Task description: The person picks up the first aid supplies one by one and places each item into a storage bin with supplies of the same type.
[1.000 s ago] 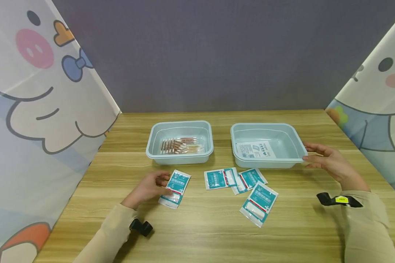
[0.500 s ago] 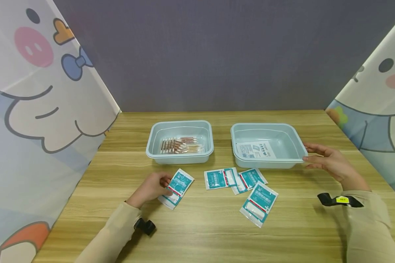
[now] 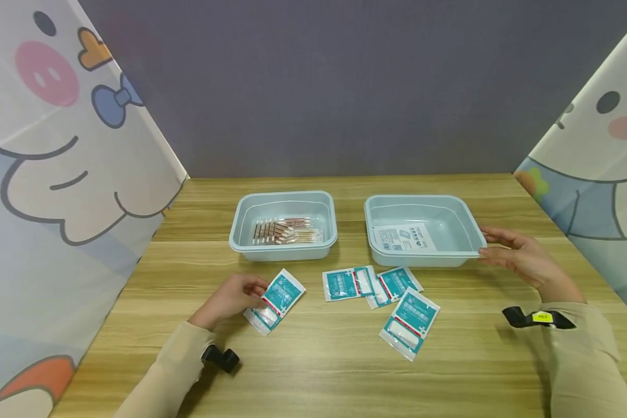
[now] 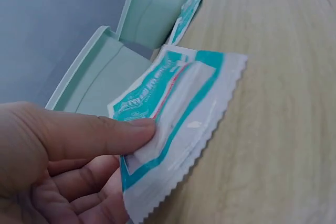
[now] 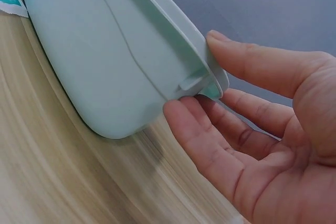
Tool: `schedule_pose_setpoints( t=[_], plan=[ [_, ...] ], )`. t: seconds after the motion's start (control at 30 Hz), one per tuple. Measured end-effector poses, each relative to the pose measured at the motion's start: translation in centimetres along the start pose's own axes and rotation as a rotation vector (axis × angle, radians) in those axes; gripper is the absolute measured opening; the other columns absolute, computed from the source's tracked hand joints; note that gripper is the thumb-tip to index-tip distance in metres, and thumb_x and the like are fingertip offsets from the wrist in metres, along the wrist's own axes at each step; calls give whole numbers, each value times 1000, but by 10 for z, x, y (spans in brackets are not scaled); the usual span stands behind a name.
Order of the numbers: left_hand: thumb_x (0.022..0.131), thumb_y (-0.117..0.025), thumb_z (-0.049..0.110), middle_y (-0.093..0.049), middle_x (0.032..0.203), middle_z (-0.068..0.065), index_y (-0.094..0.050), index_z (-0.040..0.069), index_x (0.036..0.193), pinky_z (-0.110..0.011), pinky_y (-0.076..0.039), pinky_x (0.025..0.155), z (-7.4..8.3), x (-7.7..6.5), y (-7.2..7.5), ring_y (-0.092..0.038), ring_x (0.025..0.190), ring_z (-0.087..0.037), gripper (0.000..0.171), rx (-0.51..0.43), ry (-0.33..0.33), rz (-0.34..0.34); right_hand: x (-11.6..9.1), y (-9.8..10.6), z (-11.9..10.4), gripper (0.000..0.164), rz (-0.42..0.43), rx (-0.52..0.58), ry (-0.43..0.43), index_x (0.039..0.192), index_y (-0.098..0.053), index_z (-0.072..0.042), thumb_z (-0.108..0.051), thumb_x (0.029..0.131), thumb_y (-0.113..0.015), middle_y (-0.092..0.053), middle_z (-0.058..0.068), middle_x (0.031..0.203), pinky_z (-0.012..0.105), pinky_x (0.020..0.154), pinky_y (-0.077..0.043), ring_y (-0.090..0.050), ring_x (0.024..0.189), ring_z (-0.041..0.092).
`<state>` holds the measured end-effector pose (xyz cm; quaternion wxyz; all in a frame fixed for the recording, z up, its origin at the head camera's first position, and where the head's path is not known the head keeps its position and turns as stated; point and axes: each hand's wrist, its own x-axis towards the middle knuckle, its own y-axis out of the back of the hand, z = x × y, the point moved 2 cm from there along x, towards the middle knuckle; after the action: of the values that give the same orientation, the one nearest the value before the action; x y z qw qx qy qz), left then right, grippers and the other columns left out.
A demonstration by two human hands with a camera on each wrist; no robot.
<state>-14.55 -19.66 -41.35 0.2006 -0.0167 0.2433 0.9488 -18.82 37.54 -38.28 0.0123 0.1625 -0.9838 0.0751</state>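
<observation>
My left hand (image 3: pixel 236 297) pinches a teal-and-white dressing packet (image 3: pixel 284 292) between thumb and fingers. In the left wrist view the thumb lies on the packet's front (image 4: pixel 176 103), which tilts over the wood; the other fingers are partly hidden behind it. My right hand (image 3: pixel 525 259) holds the right corner of a pale blue plastic basin (image 3: pixel 423 261), thumb at the rim and fingers below it in the right wrist view. One packet lies white printed side up (image 3: pixel 404 238) inside that basin. Several more packets lie in front of it, among them a near one (image 3: pixel 411 322).
A second pale blue basin (image 3: pixel 287 255) stands at the left, with bundles of cotton swabs (image 3: pixel 274 231) in it. Behind the wooden table (image 3: pixel 313 371) rises a grey partition (image 3: pixel 313 87). Cartoon-printed panels (image 3: pixel 36 174) flank both sides.
The packet in my left hand has turned slightly, its top end swinging rightward, and the hand has shifted a little. The right hand keeps its hold on the basin. The head view has shifted slightly.
</observation>
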Motion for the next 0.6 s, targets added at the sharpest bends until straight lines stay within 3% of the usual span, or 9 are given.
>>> schedule_pose_setpoints(
  t=[0.6],
  plan=[
    [77, -79, -3, -70, 88, -5, -67, -10, 109, -22, -54, 66, 21, -1, -2, -64, 81, -14, 35, -127, 9, -44, 1, -1, -1, 53, -24, 50, -12, 124, -68, -15, 23, 92, -50, -66, 2, 118, 33, 80, -60, -70, 93, 21]
  ],
)
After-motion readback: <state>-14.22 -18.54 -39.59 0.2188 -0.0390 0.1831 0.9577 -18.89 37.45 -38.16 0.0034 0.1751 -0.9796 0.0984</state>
